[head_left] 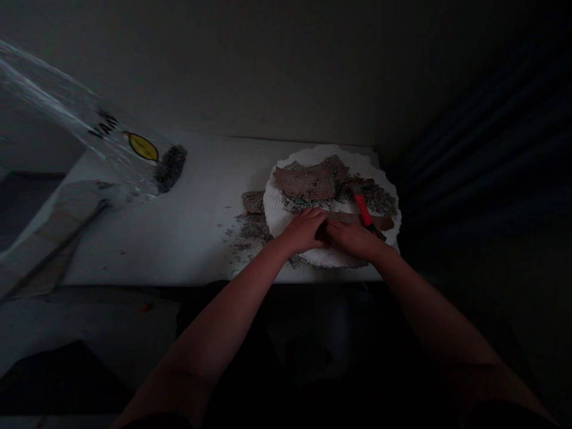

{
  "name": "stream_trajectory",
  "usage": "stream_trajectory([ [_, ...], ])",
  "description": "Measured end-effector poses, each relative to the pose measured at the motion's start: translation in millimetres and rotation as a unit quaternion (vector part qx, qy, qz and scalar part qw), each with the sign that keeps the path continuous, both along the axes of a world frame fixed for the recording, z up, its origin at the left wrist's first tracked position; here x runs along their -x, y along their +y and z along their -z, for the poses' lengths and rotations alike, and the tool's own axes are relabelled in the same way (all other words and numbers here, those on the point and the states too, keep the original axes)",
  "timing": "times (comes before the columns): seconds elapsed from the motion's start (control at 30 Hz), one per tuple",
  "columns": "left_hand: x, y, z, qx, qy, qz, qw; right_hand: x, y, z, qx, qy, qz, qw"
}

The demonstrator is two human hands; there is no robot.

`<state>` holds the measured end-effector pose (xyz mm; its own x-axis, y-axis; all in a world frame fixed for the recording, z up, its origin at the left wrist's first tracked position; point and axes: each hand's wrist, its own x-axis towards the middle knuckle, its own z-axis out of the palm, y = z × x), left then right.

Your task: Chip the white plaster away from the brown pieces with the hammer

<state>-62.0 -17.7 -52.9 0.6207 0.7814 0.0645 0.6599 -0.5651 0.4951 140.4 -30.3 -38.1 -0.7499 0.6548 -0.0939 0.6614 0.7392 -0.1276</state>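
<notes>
My left hand point(302, 229) and my right hand point(353, 238) meet at the near side of a white round slab point(290, 214), their fingers curled around a small dark piece point(322, 231) held between them. A tool with a red handle point(363, 210) lies on the slab just beyond my right hand. Brownish perforated fragments point(306, 182) are piled at the slab's far part, with grey crumbled rubble point(379, 199) to their right.
The slab rests on a white tabletop point(179, 226) against a wall. Grey debris point(250, 229) is scattered left of the slab. A clear plastic bag with a yellow label point(143, 146) lies at the far left. The room is dark.
</notes>
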Motion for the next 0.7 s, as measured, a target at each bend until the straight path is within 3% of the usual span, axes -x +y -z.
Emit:
stream_trajectory([
  [0.33, 0, -1, -2.3, -0.004, 0.009, 0.01, 1.0, 5, 7, -18.3, 0.104, 0.09, 0.061, 0.989],
  [0.7, 0, 0, -0.2, -0.009, 0.017, 0.01, 1.0, 8, 19, -21.0, 0.129, 0.074, 0.045, 0.988],
])
